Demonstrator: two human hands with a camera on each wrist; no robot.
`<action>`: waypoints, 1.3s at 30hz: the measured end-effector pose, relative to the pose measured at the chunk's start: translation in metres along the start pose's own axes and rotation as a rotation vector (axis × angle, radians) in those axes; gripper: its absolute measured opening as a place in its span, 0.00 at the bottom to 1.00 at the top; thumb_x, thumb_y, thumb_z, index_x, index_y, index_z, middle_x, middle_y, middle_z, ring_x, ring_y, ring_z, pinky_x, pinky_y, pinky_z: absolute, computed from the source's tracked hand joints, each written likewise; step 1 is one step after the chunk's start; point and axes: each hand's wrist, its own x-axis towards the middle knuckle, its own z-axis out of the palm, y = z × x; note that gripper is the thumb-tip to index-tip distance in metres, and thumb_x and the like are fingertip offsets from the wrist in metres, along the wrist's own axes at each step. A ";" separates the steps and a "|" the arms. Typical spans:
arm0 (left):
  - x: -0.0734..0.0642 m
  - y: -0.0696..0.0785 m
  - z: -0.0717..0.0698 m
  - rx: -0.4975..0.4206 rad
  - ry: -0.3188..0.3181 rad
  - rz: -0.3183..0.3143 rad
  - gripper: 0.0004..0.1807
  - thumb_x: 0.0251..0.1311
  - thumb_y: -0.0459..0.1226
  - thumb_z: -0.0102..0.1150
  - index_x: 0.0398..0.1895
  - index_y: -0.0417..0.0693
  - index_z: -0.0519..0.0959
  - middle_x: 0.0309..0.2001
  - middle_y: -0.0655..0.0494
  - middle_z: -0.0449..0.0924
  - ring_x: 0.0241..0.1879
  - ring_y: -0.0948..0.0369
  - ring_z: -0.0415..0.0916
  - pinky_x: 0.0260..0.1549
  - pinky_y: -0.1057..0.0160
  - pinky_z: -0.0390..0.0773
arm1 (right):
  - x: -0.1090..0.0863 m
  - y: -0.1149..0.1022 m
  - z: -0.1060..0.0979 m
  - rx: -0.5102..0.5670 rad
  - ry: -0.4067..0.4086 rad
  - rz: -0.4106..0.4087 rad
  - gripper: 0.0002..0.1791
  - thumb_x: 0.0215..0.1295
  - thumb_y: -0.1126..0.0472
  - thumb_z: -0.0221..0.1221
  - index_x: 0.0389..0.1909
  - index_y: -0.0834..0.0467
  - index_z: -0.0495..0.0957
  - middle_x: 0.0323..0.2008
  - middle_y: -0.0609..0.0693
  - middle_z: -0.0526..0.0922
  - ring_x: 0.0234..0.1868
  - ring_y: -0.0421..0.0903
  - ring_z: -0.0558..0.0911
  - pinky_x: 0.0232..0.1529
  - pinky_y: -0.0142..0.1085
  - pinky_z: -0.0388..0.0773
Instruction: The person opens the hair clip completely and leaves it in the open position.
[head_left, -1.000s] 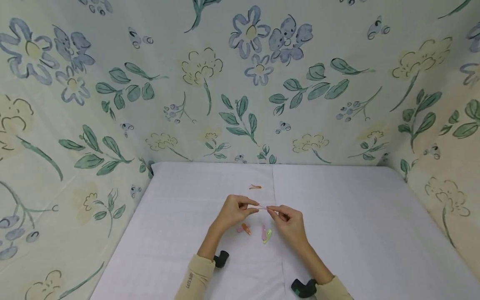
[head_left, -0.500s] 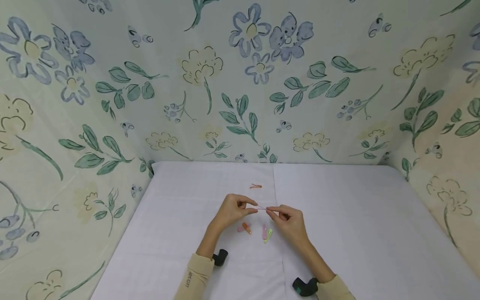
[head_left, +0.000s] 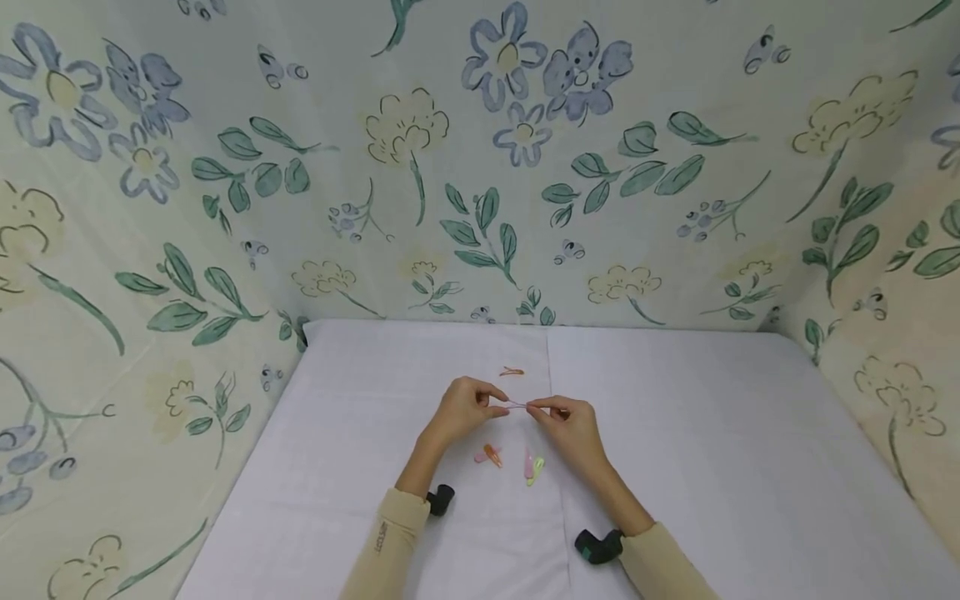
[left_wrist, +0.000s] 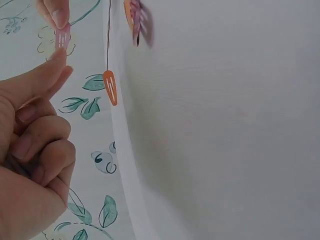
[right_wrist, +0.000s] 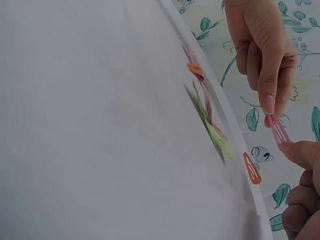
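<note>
A pink snap hair clip point(head_left: 517, 406) is stretched between both hands above the table. My left hand point(head_left: 467, 410) has its thumb and index finger on one end, where the clip's two arms look spread apart. My right hand point(head_left: 572, 427) pinches the other end between thumb and index finger. Slots show along the pink clip in the left wrist view point(left_wrist: 62, 38) and right wrist view. Beyond the hands lies an orange snap hair clip point(head_left: 513, 372). Nearer the body, another orange clip point(head_left: 492, 455) overlaps a pink one point(head_left: 480, 457), and a green clip point(head_left: 536, 472) touches a pink clip point(head_left: 528, 461).
White cloth point(head_left: 675, 450) covers the table, with a crease running through its middle. Floral fabric point(head_left: 480, 192) hangs behind and at both sides. Dark wrist-worn devices point(head_left: 441, 500) sit by each sleeve cuff.
Both hands, with the pink hair clip between them, have shifted slightly away from the body and a little left. The clips on the table stay where they were.
</note>
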 end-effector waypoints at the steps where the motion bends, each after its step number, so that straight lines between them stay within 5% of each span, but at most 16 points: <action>1: 0.005 -0.001 0.000 0.005 0.004 -0.017 0.06 0.56 0.35 0.77 0.37 0.45 0.91 0.15 0.62 0.64 0.18 0.67 0.59 0.20 0.71 0.59 | 0.006 0.001 0.001 -0.013 -0.008 0.012 0.02 0.60 0.60 0.74 0.34 0.53 0.92 0.14 0.45 0.66 0.18 0.34 0.62 0.21 0.27 0.57; 13: 0.047 -0.015 0.004 0.141 0.043 -0.186 0.05 0.56 0.35 0.76 0.35 0.44 0.91 0.17 0.60 0.70 0.20 0.66 0.64 0.21 0.70 0.61 | 0.057 0.025 0.014 -0.084 -0.072 0.049 0.04 0.61 0.62 0.74 0.35 0.58 0.92 0.15 0.43 0.69 0.18 0.33 0.63 0.21 0.28 0.57; 20: 0.050 -0.012 0.003 0.163 0.069 -0.222 0.04 0.55 0.34 0.76 0.33 0.44 0.91 0.27 0.52 0.84 0.27 0.62 0.70 0.27 0.67 0.66 | 0.063 0.027 0.017 -0.104 -0.062 0.042 0.04 0.62 0.63 0.72 0.35 0.59 0.92 0.17 0.48 0.75 0.20 0.37 0.67 0.22 0.28 0.60; 39: 0.057 -0.019 0.007 0.193 0.090 -0.262 0.02 0.55 0.34 0.76 0.31 0.46 0.92 0.25 0.55 0.82 0.26 0.62 0.69 0.25 0.67 0.66 | 0.066 0.026 0.021 -0.143 -0.047 0.086 0.05 0.62 0.62 0.73 0.37 0.59 0.92 0.19 0.50 0.80 0.20 0.40 0.69 0.22 0.29 0.60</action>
